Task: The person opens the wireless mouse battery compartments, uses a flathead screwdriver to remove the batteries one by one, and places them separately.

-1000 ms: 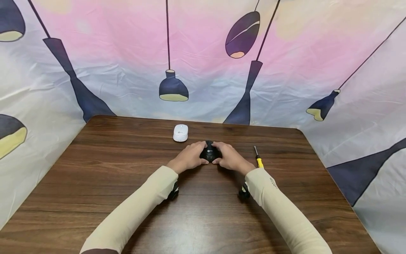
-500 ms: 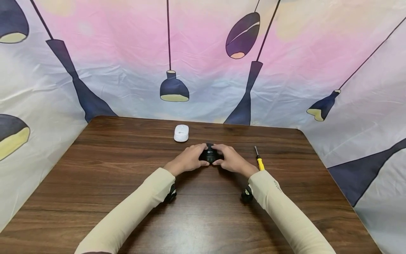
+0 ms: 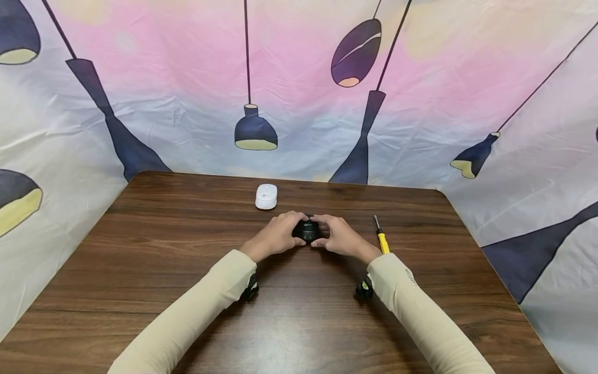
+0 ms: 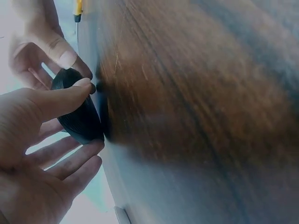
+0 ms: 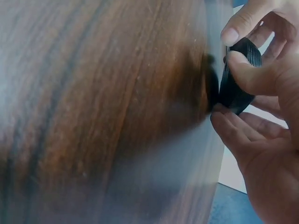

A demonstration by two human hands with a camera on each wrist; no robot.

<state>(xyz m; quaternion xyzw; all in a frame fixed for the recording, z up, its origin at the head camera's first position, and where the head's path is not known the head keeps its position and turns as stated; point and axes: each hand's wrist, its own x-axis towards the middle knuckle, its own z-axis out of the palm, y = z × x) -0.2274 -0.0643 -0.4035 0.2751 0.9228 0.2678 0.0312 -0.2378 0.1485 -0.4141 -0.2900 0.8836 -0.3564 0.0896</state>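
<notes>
A black computer mouse (image 3: 309,228) is held between both hands near the middle of the table. My left hand (image 3: 276,235) grips its left side, thumb on the near end and fingers reaching to the far end. From the right, my right hand (image 3: 343,236) holds it the same way. In the left wrist view the mouse (image 4: 81,119) shows a finely ridged dark surface between thumb and fingers. The right wrist view has the mouse (image 5: 238,88) tilted close above its shadow; whether it touches the table cannot be told. Fingers cover both its sides.
A white computer mouse (image 3: 266,197) lies beyond the left hand, near the table's back edge. To the right of the right hand is a screwdriver (image 3: 381,236) with a yellow handle, partly behind the sleeve. Printed fabric (image 3: 196,130) hangs behind the brown wooden table (image 3: 163,244).
Both hands have drawn the black mouse slightly nearer, and it has tilted so its top looks foreshortened. The white mouse and the screwdriver have stayed in place.
</notes>
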